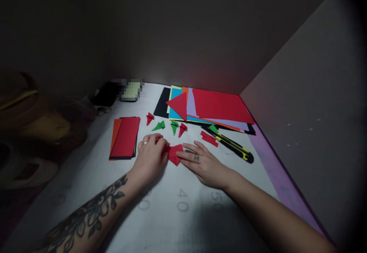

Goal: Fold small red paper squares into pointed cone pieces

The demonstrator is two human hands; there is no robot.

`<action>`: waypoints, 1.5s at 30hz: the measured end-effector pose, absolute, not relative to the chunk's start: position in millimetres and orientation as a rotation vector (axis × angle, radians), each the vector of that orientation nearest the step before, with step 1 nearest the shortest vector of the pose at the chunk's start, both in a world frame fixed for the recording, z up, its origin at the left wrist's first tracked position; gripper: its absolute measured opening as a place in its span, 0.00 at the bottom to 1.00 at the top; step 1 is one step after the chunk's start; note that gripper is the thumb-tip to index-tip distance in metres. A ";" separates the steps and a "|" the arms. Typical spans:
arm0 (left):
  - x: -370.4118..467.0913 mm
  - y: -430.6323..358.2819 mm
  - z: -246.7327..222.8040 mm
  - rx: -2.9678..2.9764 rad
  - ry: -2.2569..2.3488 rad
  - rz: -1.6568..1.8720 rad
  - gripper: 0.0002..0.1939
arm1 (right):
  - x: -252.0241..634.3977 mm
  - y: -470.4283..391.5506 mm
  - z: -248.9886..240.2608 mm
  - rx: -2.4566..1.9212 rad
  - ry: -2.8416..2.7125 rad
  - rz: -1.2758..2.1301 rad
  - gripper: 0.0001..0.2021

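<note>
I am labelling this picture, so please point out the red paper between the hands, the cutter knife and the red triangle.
Red paper (175,155), head view: exposed middle.
Cutter knife (231,145), head view: middle of handle.
Red triangle (180,105), head view: centre.

Dim; left side blurred (top-right corner black).
</note>
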State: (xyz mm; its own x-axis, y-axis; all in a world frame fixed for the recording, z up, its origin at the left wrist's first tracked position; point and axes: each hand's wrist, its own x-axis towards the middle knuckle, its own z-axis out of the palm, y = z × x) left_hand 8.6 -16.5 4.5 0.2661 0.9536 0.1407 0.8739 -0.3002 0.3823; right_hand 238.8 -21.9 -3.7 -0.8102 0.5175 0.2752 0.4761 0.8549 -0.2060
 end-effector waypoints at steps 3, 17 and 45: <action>4.9 -18.4 9.2 2.314 1.595 0.713 0.08 | 236.5 -20.0 -5.0 -0.722 -2.649 0.218 0.21; 24.0 -38.0 24.5 1.551 1.192 0.845 0.04 | 195.3 -35.9 -1.8 -1.006 -1.490 1.089 0.18; 19.8 -31.6 23.0 1.271 1.178 0.849 0.06 | 207.0 -34.3 -1.9 -1.038 -1.309 1.639 0.10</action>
State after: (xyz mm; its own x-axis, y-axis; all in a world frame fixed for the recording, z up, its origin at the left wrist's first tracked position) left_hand 19.8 -31.6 23.0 0.2351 0.9552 -0.1800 0.1309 0.1524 0.9796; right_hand 207.0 -34.3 -1.9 -0.3625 0.9235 -0.1254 -0.0820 -0.1657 -0.9828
